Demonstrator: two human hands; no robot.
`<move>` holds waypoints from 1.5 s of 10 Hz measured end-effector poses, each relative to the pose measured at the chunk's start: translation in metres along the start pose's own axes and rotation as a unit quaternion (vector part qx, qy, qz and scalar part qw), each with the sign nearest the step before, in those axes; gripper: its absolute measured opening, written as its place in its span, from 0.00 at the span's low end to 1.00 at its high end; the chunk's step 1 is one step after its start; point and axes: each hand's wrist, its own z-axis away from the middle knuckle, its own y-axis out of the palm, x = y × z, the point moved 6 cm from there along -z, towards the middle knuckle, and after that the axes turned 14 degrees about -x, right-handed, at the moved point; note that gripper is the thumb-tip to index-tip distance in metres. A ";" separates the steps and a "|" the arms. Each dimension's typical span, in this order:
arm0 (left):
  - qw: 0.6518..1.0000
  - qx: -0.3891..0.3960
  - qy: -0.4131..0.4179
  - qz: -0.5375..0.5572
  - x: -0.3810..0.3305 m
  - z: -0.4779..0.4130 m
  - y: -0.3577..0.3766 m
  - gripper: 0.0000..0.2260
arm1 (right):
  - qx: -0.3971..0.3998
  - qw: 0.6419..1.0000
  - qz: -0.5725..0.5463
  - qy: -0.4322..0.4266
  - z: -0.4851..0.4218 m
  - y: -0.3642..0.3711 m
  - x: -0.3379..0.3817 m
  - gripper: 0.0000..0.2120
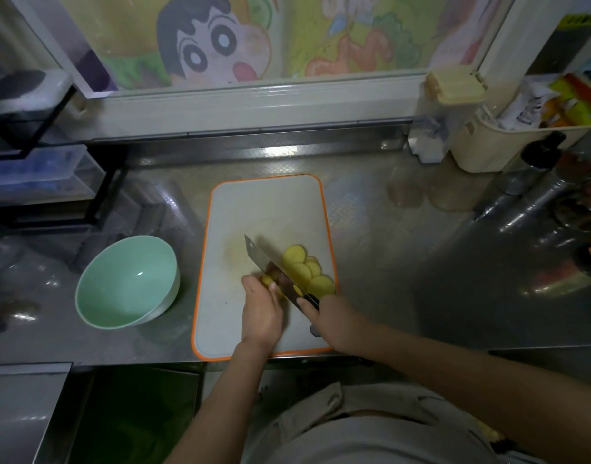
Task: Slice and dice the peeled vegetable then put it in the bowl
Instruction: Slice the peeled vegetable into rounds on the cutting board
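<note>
On a white cutting board with an orange rim point(253, 209), several round yellow slices point(304, 267) of the peeled vegetable lie fanned out to the right of a cleaver point(270, 262). My right hand point(331, 318) grips the cleaver's dark handle, its blade angled across the board. My left hand point(260, 309) curls its fingers round the small uncut yellow piece point(268, 280) on the blade's left side. A pale green bowl point(128, 283), with nothing inside, stands on the steel counter left of the board.
A black rack with clear boxes point(36, 169) stands at the back left. At the back right are a cream basket point(508, 139), a lidded clear container point(444, 108) and dark bottles point(535, 162). Bare steel counter point(404, 262) lies right of the board.
</note>
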 end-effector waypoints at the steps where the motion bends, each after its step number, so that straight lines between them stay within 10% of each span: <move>1: 1.000 -0.004 0.004 0.010 -0.001 0.004 -0.002 0.06 | -0.028 1.000 0.005 -0.008 -0.010 0.007 0.008 0.23; 15: 1.000 -0.005 -0.018 -0.003 0.002 -0.003 0.002 0.05 | 0.030 0.998 0.052 -0.011 -0.010 -0.010 0.002 0.24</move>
